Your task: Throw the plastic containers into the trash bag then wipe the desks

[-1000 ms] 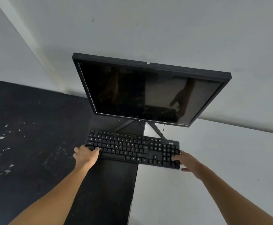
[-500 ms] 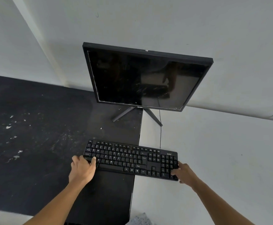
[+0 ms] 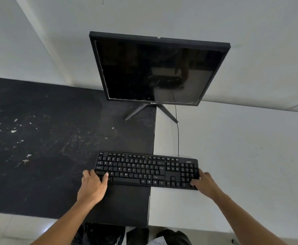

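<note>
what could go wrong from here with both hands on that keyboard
The thin cable runs from the keyboard back toward the monitor; drawing the keyboard nearer may pull it taut.
The left hand and right hand grip only the ends, so a slip at either end could drop it.
It straddles the seam between the black desk and white desk and might catch there.

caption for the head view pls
The left hand and right hand hold the ends of a keyboard spanning a black desk and a white desk, before a dark monitor.
</note>
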